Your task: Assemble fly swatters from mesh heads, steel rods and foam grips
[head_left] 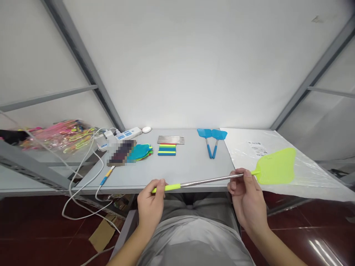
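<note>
A fly swatter (276, 167) with a yellow-green head, metal rod and yellow-green handle is held across the front of the table, nearly level. My left hand (151, 203) is closed round its handle end. At the other end, my right hand (248, 197) pinches the metal rod close to the head. Beyond the rod lie two blue fly swatters (212, 135), their heads side by side and handles meeting. Several metal rods (171, 139) rest in a row, with coloured handles (166, 150) in front of them. Left of these is a stack of blue and green swatter heads (140, 152).
White plastic packaging (244, 147) with a label covers the table's right side. At the left are a power strip (129, 133), a white round object (146, 129), a blurred dark item (121, 153) and a looping white cable (72, 195). Bagged colourful items (58, 136) lie farther left.
</note>
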The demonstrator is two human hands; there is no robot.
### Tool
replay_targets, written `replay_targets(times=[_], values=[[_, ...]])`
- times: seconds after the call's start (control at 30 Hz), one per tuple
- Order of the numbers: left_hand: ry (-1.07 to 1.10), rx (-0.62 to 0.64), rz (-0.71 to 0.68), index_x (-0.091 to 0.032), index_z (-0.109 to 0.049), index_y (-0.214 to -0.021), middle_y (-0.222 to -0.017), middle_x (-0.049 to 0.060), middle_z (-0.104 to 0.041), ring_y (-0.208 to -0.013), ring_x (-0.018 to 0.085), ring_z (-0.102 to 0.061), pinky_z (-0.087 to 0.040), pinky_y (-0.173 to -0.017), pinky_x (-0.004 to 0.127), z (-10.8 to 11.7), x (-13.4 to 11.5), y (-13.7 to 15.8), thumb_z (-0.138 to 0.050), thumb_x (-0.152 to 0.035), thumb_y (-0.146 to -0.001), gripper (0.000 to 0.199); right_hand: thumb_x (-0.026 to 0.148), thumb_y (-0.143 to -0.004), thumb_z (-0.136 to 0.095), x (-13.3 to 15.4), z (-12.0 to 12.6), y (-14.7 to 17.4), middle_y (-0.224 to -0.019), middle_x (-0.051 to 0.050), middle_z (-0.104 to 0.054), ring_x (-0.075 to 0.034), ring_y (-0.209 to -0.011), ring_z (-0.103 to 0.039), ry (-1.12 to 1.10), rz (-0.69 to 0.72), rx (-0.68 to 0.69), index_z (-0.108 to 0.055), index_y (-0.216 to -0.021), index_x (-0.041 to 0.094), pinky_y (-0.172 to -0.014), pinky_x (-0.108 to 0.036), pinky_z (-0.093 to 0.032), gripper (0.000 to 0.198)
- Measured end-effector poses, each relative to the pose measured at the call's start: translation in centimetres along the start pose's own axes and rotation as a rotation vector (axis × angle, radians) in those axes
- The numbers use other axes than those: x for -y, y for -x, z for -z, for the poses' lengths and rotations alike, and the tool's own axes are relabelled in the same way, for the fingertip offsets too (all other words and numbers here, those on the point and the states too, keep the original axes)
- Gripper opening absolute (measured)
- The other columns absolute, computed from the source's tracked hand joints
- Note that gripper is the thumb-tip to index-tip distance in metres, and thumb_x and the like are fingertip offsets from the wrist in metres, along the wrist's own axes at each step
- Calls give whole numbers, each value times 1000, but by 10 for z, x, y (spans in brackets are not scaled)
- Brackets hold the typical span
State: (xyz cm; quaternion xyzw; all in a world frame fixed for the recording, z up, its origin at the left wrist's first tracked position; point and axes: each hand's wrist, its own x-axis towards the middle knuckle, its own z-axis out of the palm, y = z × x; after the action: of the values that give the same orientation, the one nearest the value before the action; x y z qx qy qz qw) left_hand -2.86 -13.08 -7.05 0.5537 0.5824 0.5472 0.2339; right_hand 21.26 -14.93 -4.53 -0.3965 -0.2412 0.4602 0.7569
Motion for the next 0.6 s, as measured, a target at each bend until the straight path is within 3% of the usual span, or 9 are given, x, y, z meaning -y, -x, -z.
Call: replay_targets(times=[0.13, 0.27, 0.43, 0.6], values=[[-67, 92, 20, -18, -55, -58, -50, -3, -47, -50, 11, -42, -34, -52, 23, 3, 2, -2, -52, -46, -90, 42, 46, -86, -65, 5, 7, -6, -89, 0, -57, -7, -59, -46, 15, -33, 42, -68, -100, 23, -50, -21, -40, 27], [-32, 71, 145, -18, -59, -62, -48, -4, -46, -51, 12, -42, -35, -52, 22, 6, 9, -8, -51, -49, -90, 42, 50, -83, -67, 14, 24, -20, -84, 1, -55, -6, -56, -44, -51, -139, 94, -67, -109, 22, -48, -21, -41, 38], [-15, 5, 183, -18, -60, -64, -47, -4, -47, -50, 12, -42, -35, -52, 22, 12, 15, -16, -53, -50, -89, 41, 38, -81, -72, 28, 39, -34, -90, 3, -54, -6, -56, -43, -44, 58, -80, -65, -101, 24, -43, -18, -39, 25], [-82, -91, 127, -18, -59, -65, -47, -4, -48, -47, 11, -42, -35, -48, 22, 16, 14, -21, -50, -48, -91, 41, 32, -83, -71, 24, 30, -26, -76, 7, -49, -4, -47, -35, 58, 119, -76, -59, -93, 22, -39, -16, -34, 19]])
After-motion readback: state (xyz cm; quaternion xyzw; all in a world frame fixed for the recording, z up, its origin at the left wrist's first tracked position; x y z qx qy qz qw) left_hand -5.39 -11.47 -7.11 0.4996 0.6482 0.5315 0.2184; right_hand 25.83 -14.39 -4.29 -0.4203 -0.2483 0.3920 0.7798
